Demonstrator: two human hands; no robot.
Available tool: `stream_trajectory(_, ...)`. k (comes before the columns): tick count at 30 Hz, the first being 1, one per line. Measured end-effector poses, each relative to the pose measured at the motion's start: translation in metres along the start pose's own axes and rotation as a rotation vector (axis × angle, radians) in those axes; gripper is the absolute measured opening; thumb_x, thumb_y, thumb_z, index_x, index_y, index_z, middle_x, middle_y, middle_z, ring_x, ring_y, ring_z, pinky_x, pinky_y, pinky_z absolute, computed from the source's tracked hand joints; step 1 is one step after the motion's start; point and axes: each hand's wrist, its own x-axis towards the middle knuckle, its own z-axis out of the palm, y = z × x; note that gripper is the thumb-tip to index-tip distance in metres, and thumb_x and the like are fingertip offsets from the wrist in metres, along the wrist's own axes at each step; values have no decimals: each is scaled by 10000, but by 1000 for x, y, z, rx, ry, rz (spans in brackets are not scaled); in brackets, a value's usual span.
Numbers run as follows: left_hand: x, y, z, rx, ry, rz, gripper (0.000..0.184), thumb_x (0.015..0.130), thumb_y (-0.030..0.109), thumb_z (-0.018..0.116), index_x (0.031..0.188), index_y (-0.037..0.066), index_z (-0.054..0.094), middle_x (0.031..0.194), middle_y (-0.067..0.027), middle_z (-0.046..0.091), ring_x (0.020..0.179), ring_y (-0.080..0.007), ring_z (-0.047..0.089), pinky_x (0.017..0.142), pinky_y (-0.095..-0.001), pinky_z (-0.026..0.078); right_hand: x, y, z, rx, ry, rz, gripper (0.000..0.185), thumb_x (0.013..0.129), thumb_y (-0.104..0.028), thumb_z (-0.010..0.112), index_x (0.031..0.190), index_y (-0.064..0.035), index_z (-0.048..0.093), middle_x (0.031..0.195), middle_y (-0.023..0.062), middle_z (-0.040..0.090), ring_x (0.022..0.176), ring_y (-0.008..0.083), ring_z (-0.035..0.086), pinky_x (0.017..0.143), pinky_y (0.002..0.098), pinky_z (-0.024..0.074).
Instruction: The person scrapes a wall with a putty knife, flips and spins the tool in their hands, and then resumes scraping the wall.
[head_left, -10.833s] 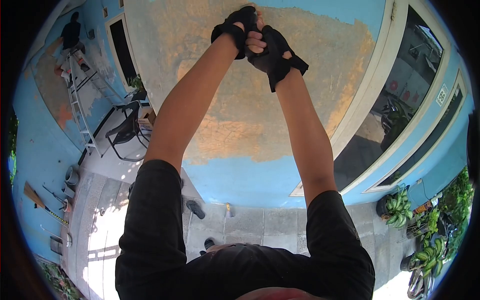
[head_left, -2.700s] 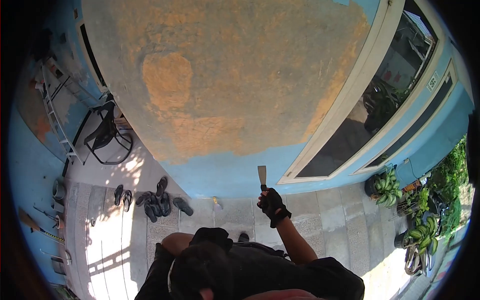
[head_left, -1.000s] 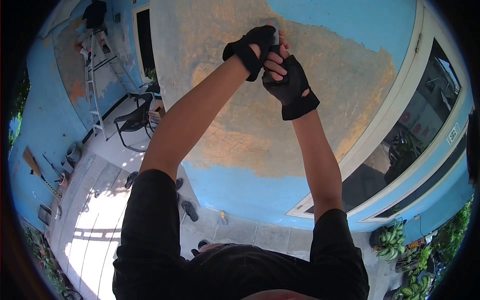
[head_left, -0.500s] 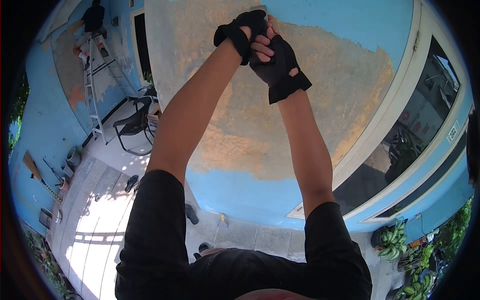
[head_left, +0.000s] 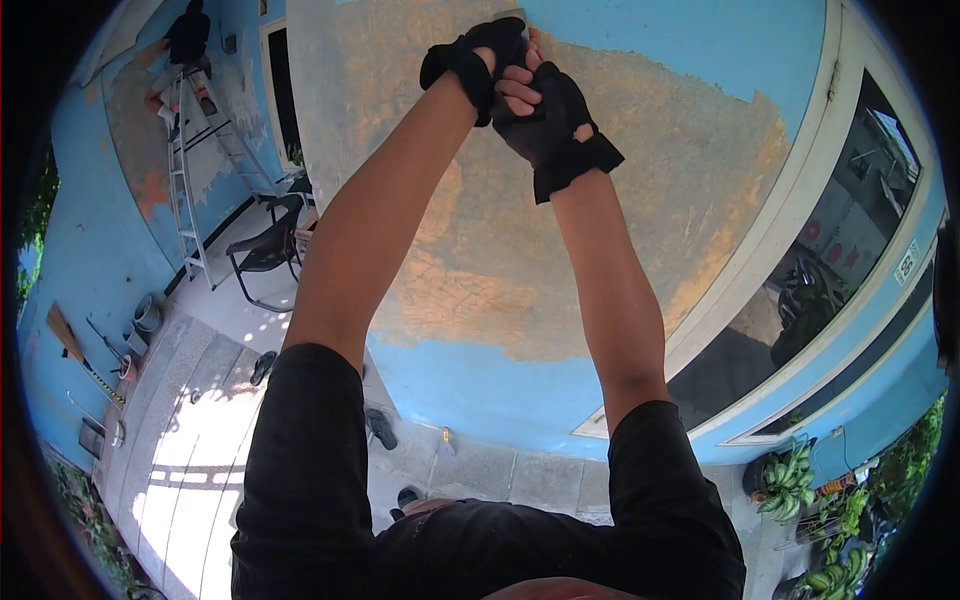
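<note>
Both arms reach up to the wall point(head_left: 600, 200), where grey and orange patches show beside blue paint. My right hand point(head_left: 545, 112), in a black fingerless glove, is closed round the handle of a scraper; the handle is mostly hidden. Over the scraper's upper part, my left hand point(head_left: 492, 55), gloved the same way, is pressed close against the right one, its fingers largely hidden. A bit of the grey scraper blade point(head_left: 516, 14) shows above the left hand, near the blue paint's edge.
At the left, another person point(head_left: 187, 38) is on a ladder point(head_left: 180, 190), with a black chair point(head_left: 268, 245) nearer. A framed window point(head_left: 820, 230) lies right of the patch, potted plants point(head_left: 787, 482) below. Sandals point(head_left: 381, 428) and a small yellow-handled tool point(head_left: 446, 437) are on the paving.
Since 2.7 s ago, when the right hand held the scraper low, both hands have come up together on it at the wall. Over the last second they have moved up and slightly left.
</note>
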Motion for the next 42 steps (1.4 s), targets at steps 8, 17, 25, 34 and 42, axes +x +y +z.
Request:
stream_trajectory(8,37,-13,-24,-105,-149,87,342,962,370,505,1092,68,600,866,-14,644,767,-156,640,659,-260,572,2,10,13,35,63,-35,139,1015,-193,449,1062,-229,575,709,-16,452,500,86,390,432,222,355)
stream_trajectory(17,51,-21,-20,-64,-153,49,311,982,367,465,962,84,591,782,0,608,676,-134,594,642,-237,538,-1,10,5,-13,69,-50,133,1020,-199,433,978,-200,559,706,-11,448,504,86,392,428,222,337)
stream_trajectory(25,47,10,-16,-96,-123,31,315,977,391,468,996,110,611,803,18,624,709,-133,614,603,-240,546,12,-5,11,7,-17,15,132,1019,-200,435,965,-195,555,706,-12,449,506,91,392,425,225,327)
stream_trajectory(34,6,5,-5,41,-12,59,339,949,422,511,924,105,629,767,11,634,562,-127,585,466,-249,516,1,7,14,19,66,-25,111,1020,-198,437,987,-180,541,699,-7,450,499,88,395,425,220,330)
stream_trajectory(42,-20,9,-9,-217,-331,69,281,930,350,577,966,72,604,779,-11,621,702,-148,620,660,-256,563,-1,12,15,-4,101,-81,123,1018,-191,432,956,-185,538,706,-5,461,496,87,406,405,228,323)
